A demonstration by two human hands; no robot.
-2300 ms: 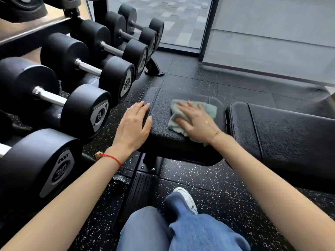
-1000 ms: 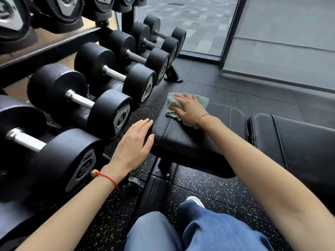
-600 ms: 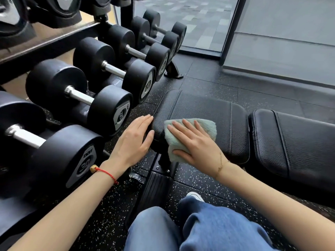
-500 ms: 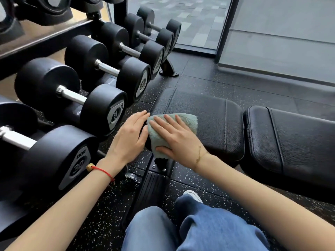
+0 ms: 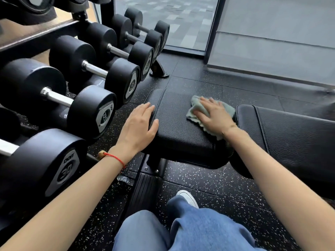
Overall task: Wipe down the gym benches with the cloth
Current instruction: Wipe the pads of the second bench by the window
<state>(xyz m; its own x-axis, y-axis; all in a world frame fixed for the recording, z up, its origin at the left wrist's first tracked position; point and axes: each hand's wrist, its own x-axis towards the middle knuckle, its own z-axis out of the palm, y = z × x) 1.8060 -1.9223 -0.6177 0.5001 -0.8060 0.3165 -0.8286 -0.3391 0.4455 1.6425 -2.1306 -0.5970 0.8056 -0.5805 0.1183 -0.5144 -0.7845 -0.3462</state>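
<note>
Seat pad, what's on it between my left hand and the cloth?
Nothing. In the head view, only bare black leather of the seat pad lies between the left hand at its end and the cloth under the right hand.

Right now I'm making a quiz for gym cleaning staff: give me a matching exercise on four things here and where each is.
1. cloth
2. left hand
3. dumbbells
4. shoe

A. on the rack
B. on the floor
C. under the right hand
D. flat on the seat pad's left end

Pairs: 1-C, 2-D, 3-A, 4-B
</note>
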